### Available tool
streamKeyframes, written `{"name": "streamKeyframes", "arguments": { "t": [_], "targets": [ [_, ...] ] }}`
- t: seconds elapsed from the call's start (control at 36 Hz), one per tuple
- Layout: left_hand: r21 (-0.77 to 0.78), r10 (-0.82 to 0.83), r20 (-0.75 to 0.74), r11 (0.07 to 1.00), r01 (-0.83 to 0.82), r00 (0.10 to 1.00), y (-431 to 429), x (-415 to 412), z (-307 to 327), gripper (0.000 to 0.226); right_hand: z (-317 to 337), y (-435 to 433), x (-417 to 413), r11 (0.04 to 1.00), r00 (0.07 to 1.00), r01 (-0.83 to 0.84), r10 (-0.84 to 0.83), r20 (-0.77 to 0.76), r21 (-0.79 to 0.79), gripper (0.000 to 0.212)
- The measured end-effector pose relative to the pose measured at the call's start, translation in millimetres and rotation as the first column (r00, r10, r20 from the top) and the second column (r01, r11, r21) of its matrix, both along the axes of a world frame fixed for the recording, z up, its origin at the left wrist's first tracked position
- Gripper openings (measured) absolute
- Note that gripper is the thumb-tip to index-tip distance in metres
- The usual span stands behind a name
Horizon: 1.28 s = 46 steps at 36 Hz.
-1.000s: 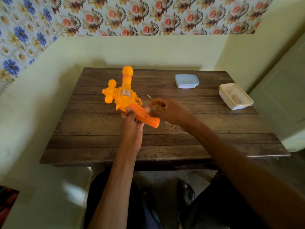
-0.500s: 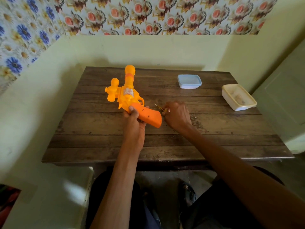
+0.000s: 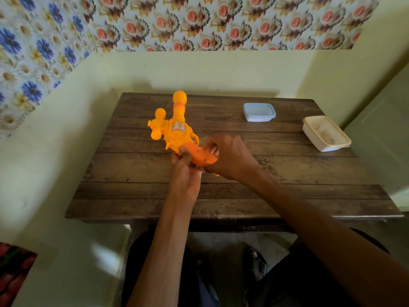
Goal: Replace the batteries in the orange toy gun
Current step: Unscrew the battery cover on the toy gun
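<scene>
The wooden tabletop (image 3: 132,191) carried the work. The orange toy gun (image 3: 174,129) was held just above its middle, with the barrel pointing away toward the wall and the darker orange grip (image 3: 201,155) toward the person. Off to the right sat a white plastic box (image 3: 326,134) and, left of it and nearer the wall, a smaller box with a pale blue lid (image 3: 259,111), both well apart from the gun. The left hand (image 3: 186,176) clasped the grip from below, thumb on its near face. A second before, the right hand (image 3: 230,156) had pinched a thin screwdriver over the grip, and half a second before it had dropped to the tabletop. Now the tool was out of sight and the fingers curled round the grip's butt end. That suggested the screw was out and the battery cover would be pulled off next, though nothing had parted yet. A small sticker (image 3: 178,126) on the gun's body showed red and white marks, too blurred to read
</scene>
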State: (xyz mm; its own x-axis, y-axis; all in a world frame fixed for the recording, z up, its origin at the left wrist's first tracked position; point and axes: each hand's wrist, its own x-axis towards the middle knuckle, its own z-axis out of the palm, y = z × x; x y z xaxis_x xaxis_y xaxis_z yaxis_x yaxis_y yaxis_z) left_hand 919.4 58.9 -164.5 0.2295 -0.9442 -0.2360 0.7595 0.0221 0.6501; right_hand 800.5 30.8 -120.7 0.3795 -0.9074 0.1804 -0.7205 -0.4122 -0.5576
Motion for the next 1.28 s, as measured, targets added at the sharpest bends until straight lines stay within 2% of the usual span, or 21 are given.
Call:
{"name": "streamKeyframes", "arguments": {
  "t": [0.25, 0.47, 0.64, 0.75, 0.92, 1.03, 1.14, 1.28],
  "targets": [
    [-0.054, -0.011, -0.079, 0.999, 0.006, 0.997, -1, -3, 3, 0.043, 9, 0, 4, 0.999, 0.999, 0.002, 0.0, -0.043, 0.039, 0.033],
    [0.006, 0.043, -0.032, 0.999, -0.043, 0.999, 2, -2, 3, 0.044, 10, 0, 6, 0.998, 0.999, 0.019, -0.016, -0.047, 0.053, 0.04],
    [-0.024, 0.009, -0.035, 1.0, -0.01, 0.999, 1, 0, 4, 0.04, 5, 6, 8, 0.999, 0.999, 0.037, -0.036, 0.021, -0.025, 0.03],
    [0.021, 0.033, 0.017, 0.999, -0.033, 0.999, -2, 2, -5, 0.045, 5, 3, 7, 1.0, 0.999, 0.031, -0.031, -0.006, -0.001, 0.034],
    [0.041, 0.05, -0.003, 0.998, -0.05, 0.999, -3, 4, -8, 0.05, 10, 1, 8, 0.999, 1.0, 0.009, -0.008, -0.012, 0.039, 0.033],
    [0.029, 0.043, 0.01, 0.999, -0.043, 0.999, -1, 2, -4, 0.048, 8, 0, 7, 0.999, 1.0, -0.001, 0.002, -0.028, 0.05, 0.038],
    [-0.024, 0.003, 0.015, 1.0, -0.003, 1.0, 1, 3, 3, 0.043, 5, 0, 7, 0.999, 1.0, 0.002, -0.003, 0.025, 0.033, 0.039],
    [-0.1, -0.087, 0.004, 0.991, 0.087, 0.996, 6, 4, 10, 0.029, 4, 1, 5, 0.999, 1.0, 0.005, -0.006, 0.029, 0.047, 0.036]
  ]
}}
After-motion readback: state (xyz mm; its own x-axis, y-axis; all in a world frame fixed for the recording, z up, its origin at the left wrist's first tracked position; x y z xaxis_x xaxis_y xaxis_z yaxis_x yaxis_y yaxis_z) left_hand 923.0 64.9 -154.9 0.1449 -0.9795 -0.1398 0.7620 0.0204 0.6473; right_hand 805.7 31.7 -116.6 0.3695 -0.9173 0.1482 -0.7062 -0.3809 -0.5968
